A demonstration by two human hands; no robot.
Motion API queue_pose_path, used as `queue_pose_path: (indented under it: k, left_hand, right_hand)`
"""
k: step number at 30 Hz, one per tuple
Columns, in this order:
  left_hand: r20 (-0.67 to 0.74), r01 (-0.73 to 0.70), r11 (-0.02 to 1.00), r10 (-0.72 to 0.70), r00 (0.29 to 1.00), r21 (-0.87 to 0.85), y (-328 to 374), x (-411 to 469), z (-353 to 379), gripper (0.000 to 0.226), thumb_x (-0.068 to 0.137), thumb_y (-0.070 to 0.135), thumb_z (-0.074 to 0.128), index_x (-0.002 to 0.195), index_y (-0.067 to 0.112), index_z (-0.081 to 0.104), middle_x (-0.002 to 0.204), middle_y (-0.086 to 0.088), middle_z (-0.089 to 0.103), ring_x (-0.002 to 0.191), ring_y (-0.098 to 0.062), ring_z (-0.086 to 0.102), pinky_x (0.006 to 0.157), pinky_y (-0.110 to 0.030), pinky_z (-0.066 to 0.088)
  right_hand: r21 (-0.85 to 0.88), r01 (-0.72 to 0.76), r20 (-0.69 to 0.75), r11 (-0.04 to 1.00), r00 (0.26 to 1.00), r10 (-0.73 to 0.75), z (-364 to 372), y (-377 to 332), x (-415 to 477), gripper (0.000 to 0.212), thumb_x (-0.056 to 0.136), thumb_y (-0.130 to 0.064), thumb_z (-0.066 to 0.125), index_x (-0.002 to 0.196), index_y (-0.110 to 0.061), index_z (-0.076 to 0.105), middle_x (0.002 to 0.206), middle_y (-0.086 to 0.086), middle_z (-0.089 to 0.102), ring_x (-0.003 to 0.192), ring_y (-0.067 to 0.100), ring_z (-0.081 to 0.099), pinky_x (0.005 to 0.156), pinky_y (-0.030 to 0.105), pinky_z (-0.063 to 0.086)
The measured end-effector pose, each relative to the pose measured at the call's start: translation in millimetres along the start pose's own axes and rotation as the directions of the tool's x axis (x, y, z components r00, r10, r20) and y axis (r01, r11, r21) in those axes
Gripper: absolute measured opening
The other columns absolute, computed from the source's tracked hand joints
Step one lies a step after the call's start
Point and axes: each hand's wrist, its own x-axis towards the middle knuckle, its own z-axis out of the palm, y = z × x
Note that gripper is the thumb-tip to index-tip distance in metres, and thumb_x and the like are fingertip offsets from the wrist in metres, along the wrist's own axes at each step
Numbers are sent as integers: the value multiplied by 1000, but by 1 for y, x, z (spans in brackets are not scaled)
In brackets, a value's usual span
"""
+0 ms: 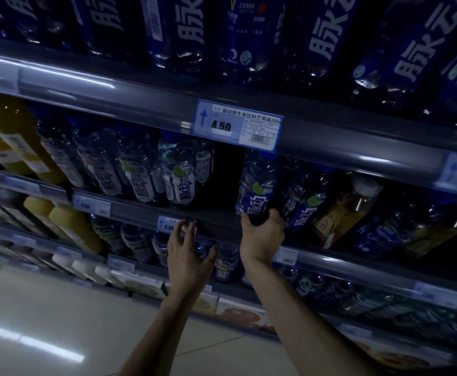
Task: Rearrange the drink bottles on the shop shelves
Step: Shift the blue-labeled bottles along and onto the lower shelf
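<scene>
Held bottle (258, 185) on middle shelf (216, 226), gap left, bottle row (140, 169) beyond.

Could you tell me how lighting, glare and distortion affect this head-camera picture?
Head view: dim overall, so the bottles behind the blue-label bottle held by the right hand sink into shadow; glare streaks run along the shelf rails and floor; the wide lens bends the shelves; the open left hand looks slightly blurred.

The dark grey metal middle shelf (216, 226) carries clear white-labelled plastic bottles (140, 169) at left, an empty gap, then blue-labelled plastic bottles (300, 202) at right.
</scene>
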Motion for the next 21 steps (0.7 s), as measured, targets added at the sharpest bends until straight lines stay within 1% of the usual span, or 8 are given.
queue_pose_path:
  k: [2,5,9,11,13,15,21]
  left_hand:
    - [-2,-6,1000,6,1000,-1,-1,0,0,66,80,30,73,138,17,44,152,-8,27,136,-30,26,94,-45,41]
    - [0,-6,1000,6,1000,-16,-4,0,0,66,79,31,73,138,18,45,151,-6,28,135,-29,27,93,-44,41]
    - [1,-13,998,13,1000,-57,-8,2,0,66,78,31,75,136,16,47,150,-7,30,134,-30,29,95,-41,38]
    - [-1,-13,997,13,1000,-72,-9,2,1,65,78,31,75,135,15,48,149,-7,30,134,-30,28,94,-37,35]
    - [3,-12,997,12,1000,-81,-10,3,3,64,78,30,75,134,15,48,149,-7,30,135,-29,28,92,-34,32]
    - [8,-9,996,10,1000,-88,-11,4,3,64,78,30,75,133,14,48,149,-7,30,134,-29,28,91,-33,32]
    - [27,-1,994,4,1000,-108,-11,3,3,68,77,31,76,135,14,46,150,-6,29,134,-26,28,92,-31,33]
  right_hand:
    - [-9,-18,-6,1000,1000,18,2,-4,2,54,79,-23,77,122,2,54,121,18,58,106,34,58,79,33,46]
    - [-6,-15,-23,1000,1000,15,4,-6,2,52,79,-22,77,120,1,55,120,18,58,105,34,58,75,27,40]
    - [-8,10,-8,1000,1000,-10,2,-1,2,55,80,-24,77,123,2,55,121,18,58,109,33,57,83,33,46]
    - [-10,9,-6,1000,1000,-9,1,0,3,55,80,-24,76,124,2,55,122,18,58,109,33,57,84,33,46]
    - [1,9,-5,1000,1000,-9,1,0,3,51,80,-22,77,120,3,56,120,18,59,107,33,58,79,29,44]
    - [2,5,-11,1000,1000,-5,1,0,4,48,79,-21,77,116,3,58,118,17,59,105,32,58,75,23,38]
    - [-2,13,-2,1000,1000,-13,0,2,4,45,80,-20,77,114,2,58,117,17,59,103,30,58,73,21,35]
